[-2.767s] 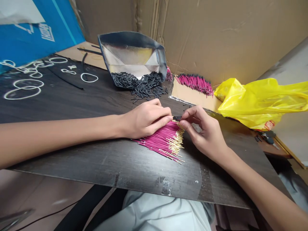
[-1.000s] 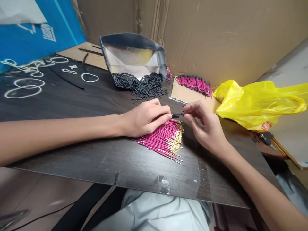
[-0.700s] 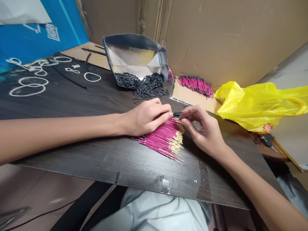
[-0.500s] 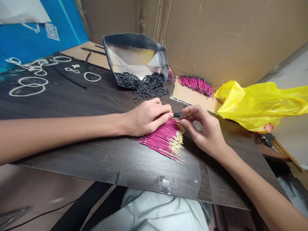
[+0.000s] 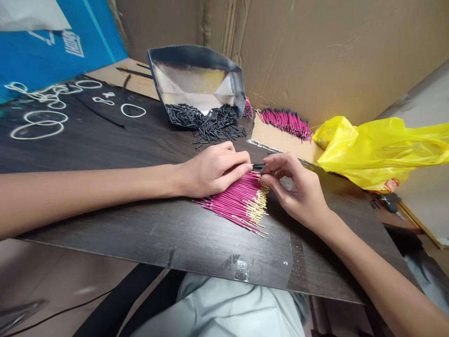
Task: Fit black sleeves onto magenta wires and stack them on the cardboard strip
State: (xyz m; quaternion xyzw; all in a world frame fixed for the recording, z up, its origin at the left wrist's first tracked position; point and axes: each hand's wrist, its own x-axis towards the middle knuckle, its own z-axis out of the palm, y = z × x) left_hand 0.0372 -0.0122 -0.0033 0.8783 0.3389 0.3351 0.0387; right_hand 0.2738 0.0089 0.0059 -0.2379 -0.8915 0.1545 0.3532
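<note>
Pinching at the far edge of the pink wires, the left hand is lying palm down over part of them; its thumb and forefinger are pressing together there, grasping wires, though the fingertips are hiding exactly which strands; the wires are spreading in a flat fan on the dark table, between the two forearms, their gold tips pointing toward the right; thin black sleeves are showing between the two hands, along the fan's far edge; the right hand is reaching in just beside them, its thumb and forefinger curving toward each other at the sleeves' ends; whether it is gripping a sleeve I cannot tell, the ends being too small to read; behind the left hand, a tray is facing the person, with black tubes spilling over its front lip onto the table; to its right, a card is bearing a row of black-ended pink strands; a yellow bag is lying beside the card's right end; pale bands are lying scattered at the table's left, near a blue sheet
</note>
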